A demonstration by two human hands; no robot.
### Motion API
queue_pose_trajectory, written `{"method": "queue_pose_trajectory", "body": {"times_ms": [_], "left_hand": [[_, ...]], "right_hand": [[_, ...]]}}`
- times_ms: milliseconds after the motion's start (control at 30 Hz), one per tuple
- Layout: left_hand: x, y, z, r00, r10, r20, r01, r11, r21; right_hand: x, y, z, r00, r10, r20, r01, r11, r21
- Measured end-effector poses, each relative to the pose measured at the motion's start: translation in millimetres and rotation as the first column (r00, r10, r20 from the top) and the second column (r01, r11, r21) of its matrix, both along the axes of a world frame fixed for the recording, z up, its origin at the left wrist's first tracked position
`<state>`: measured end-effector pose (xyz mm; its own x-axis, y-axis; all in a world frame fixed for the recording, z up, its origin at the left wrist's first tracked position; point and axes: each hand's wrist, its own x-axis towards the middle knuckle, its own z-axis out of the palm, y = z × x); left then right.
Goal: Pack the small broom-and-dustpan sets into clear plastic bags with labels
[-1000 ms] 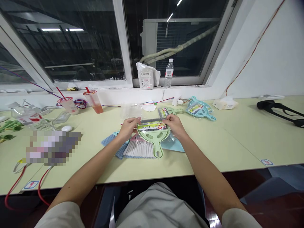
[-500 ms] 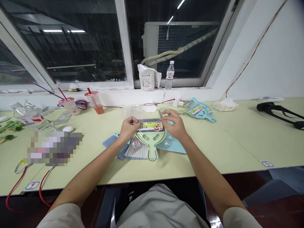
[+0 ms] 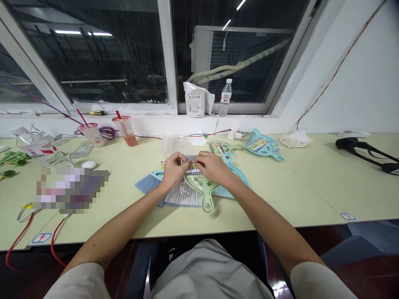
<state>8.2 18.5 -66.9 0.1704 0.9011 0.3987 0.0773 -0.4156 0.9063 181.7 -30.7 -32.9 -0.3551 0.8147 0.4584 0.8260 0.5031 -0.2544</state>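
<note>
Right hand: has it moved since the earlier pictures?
Yes: against the bottle on the sill, the right hand has shifted leftward, closer to the left hand.

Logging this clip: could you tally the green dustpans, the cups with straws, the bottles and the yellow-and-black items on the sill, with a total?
Green dustpans: 2
Cups with straws: 2
Bottles: 2
Yellow-and-black item on the sill: 1
Total: 7
</note>
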Motion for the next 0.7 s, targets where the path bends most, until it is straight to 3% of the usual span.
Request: {"method": "queue_pose_trajectory", "body": {"times_ms": [300,533,700], "left_hand": [[-7.1,6.6,5.1,0.994,0.084,0.068,-0.085,0.996,0.018],[-9.2,4.6,10.1,0.993,0.066,0.102,-0.068,0.997,0.020],[-9.5,7.3,10.1,0.985,0.109,0.133,-0.113,0.993,0.023]], "right_hand": [[39.0,6.8,0.2,0.983,-0.184,0.017,0.184,0.983,0.016],[61.1,13.5,-1.4,0.946,-0.217,-0.239,0.235,0.971,0.050],[57.4,14.1,-11.5,0.840,-0.244,-0.485,0.282,0.959,0.007]]}}
